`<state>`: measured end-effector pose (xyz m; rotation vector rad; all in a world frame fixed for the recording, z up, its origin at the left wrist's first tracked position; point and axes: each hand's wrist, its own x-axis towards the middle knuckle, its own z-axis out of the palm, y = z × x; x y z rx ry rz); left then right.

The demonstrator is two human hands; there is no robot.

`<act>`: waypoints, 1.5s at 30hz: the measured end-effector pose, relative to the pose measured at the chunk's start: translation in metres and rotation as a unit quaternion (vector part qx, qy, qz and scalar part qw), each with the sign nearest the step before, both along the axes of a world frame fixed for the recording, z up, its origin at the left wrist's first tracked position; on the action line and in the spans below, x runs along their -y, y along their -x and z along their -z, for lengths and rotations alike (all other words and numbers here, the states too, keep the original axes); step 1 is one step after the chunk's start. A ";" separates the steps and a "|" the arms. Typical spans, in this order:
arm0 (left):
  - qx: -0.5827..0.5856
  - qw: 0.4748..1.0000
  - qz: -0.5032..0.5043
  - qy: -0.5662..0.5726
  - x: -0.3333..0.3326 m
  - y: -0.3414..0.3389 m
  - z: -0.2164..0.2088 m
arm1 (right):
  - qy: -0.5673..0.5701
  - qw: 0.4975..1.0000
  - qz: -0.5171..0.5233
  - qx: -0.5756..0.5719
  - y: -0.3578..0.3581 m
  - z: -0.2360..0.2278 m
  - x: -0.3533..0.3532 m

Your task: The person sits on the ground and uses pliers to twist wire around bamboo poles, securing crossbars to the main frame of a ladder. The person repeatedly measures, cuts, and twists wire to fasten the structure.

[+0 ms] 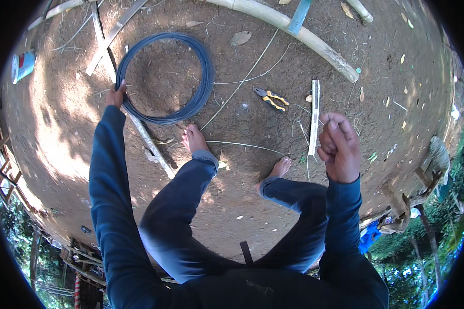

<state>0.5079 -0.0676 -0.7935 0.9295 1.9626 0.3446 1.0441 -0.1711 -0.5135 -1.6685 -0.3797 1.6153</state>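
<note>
A large coil of dark wire (pixel 206 77) is at the left of centre, just beyond my left foot. My left hand (pixel 117 95) grips the coil at its left side, with the fingers wrapped round the strands. Away to the right, my right hand (pixel 341 149) is raised with its fingers curled and pressed together. Whatever it pinches, if anything, is too thin to make out. Beside that hand a narrow pale strip (pixel 315 118), like split bamboo, lies on the ground. Pliers with yellow and black handles (pixel 270 98) rest on the soil between the coil and the strip.
A bamboo pole (pixel 273 18) crosses the far ground, with a blue-green strip (pixel 299 16) over it. Crossed wooden slats (pixel 105 49) lie beyond the coil's left side. A light blue can (pixel 23 67) is at far left. Thin stems run across the soil near my feet.
</note>
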 end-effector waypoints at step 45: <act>0.144 0.985 -0.044 -0.088 0.121 -0.213 -0.261 | -0.134 0.970 -0.199 0.034 -0.044 0.196 0.012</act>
